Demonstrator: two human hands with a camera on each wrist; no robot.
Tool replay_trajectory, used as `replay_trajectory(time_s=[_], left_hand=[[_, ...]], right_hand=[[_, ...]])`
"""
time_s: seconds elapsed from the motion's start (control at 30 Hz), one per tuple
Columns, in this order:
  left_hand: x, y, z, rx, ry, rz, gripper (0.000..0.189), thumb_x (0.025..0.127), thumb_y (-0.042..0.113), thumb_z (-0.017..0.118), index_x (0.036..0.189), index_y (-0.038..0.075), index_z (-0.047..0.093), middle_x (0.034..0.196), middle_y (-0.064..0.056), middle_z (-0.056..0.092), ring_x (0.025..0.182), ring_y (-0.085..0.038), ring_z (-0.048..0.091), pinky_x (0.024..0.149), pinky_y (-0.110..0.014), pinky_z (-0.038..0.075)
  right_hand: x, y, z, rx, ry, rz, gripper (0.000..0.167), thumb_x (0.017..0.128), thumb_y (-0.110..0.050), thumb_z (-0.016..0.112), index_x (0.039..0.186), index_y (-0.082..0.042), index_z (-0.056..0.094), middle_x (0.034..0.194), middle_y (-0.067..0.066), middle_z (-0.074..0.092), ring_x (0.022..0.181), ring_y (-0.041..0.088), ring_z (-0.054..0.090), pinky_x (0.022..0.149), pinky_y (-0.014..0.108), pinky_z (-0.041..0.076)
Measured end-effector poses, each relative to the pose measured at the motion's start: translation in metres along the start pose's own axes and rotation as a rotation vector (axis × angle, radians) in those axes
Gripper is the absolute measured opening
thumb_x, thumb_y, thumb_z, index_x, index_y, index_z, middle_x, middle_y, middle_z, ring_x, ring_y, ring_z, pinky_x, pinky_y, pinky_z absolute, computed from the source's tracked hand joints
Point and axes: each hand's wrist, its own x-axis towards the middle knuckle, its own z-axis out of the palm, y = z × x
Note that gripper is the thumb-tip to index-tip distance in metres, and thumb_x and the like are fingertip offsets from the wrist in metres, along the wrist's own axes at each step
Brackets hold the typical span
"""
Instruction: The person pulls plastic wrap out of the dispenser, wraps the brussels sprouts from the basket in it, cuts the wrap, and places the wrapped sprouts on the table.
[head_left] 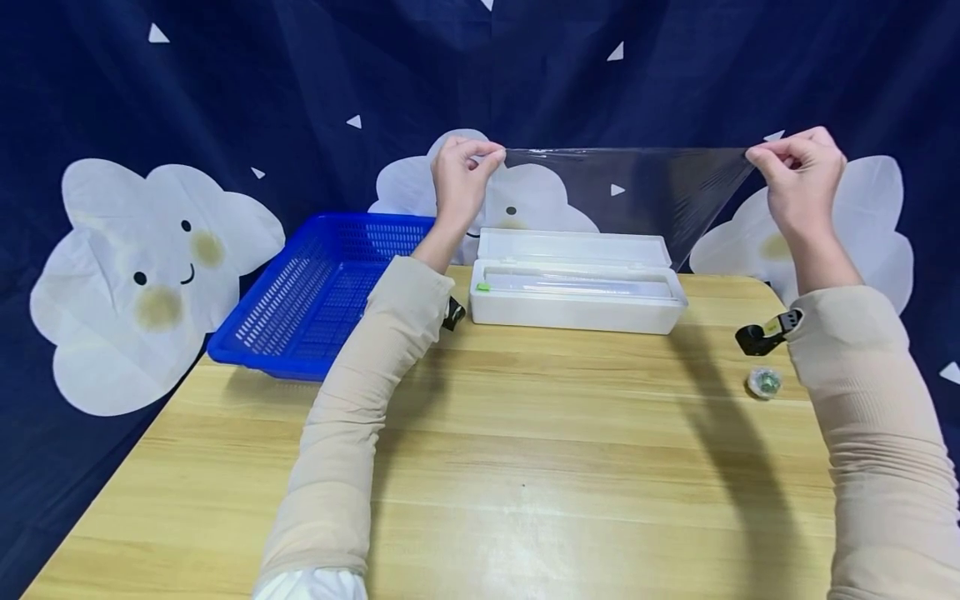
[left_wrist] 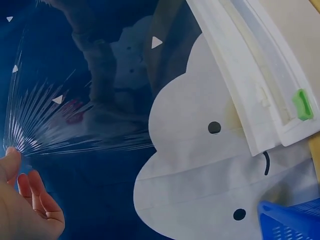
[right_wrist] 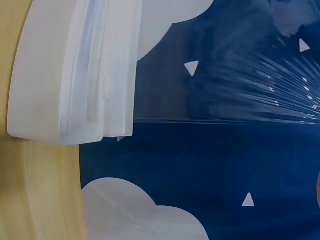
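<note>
A clear sheet of cling film point(head_left: 637, 179) is stretched between my raised hands and runs down behind the lid of a white cling film dispenser box point(head_left: 577, 310). My left hand point(head_left: 461, 179) pinches its upper left corner between thumb and finger. The upper right corner is pinched by my right hand point(head_left: 806, 179). In the left wrist view, creases fan out through the film point(left_wrist: 55, 115) from the left thumb. The box's lid stands up, and a green slider point(left_wrist: 302, 105) sits at its left end. Only a sliver of the right hand shows in the right wrist view.
A blue plastic basket point(head_left: 273, 363) stands left of the box, partly behind my left forearm. A small clear-wrapped green item point(head_left: 765, 382) lies on the wooden table point(head_left: 585, 467) near my right forearm. Behind hangs a dark blue curtain point(head_left: 420, 67) with clouds.
</note>
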Motion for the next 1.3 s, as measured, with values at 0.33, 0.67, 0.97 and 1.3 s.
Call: replay_trajectory(time_s=[0.33, 0.67, 0.97, 1.3], left_hand=[[-0.001, 0.009, -0.004, -0.024, -0.018, 0.0, 0.015, 0.08, 0.012, 0.069, 0.089, 0.001, 0.072, 0.096, -0.01, 0.061, 0.087, -0.013, 0.051, 0.069, -0.013, 0.04], [-0.012, 0.015, -0.015, -0.073, -0.033, 0.047, 0.015, 0.079, 0.012, 0.071, 0.087, 0.0, 0.072, 0.089, -0.008, 0.059, 0.066, -0.001, 0.045, 0.066, -0.015, 0.04], [-0.039, 0.014, -0.036, -0.096, -0.089, 0.104, 0.014, 0.079, 0.011, 0.071, 0.086, -0.001, 0.072, 0.088, -0.012, 0.065, 0.073, -0.007, 0.052, 0.064, -0.017, 0.04], [-0.074, 0.013, -0.06, -0.072, -0.159, 0.17, 0.011, 0.079, 0.01, 0.07, 0.083, 0.0, 0.072, 0.082, -0.011, 0.068, 0.072, -0.007, 0.054, 0.059, -0.021, 0.04]], right_hand=[[-0.009, -0.02, -0.006, 0.083, 0.044, 0.005, 0.024, 0.076, -0.002, 0.067, 0.067, -0.024, 0.073, 0.065, -0.015, 0.042, 0.069, -0.006, 0.04, 0.065, 0.014, 0.028], [-0.008, -0.009, -0.014, 0.11, 0.081, -0.026, 0.012, 0.075, -0.002, 0.069, 0.071, -0.011, 0.075, 0.066, -0.015, 0.044, 0.071, -0.004, 0.042, 0.063, 0.014, 0.028], [-0.039, -0.027, -0.023, 0.223, 0.077, -0.084, 0.01, 0.074, 0.006, 0.065, 0.069, 0.001, 0.072, 0.072, -0.017, 0.057, 0.078, 0.0, 0.05, 0.069, 0.013, 0.037], [-0.078, -0.033, -0.034, 0.38, 0.032, -0.173, 0.009, 0.072, 0.015, 0.06, 0.068, 0.012, 0.067, 0.074, -0.01, 0.066, 0.078, 0.008, 0.058, 0.076, 0.016, 0.043]])
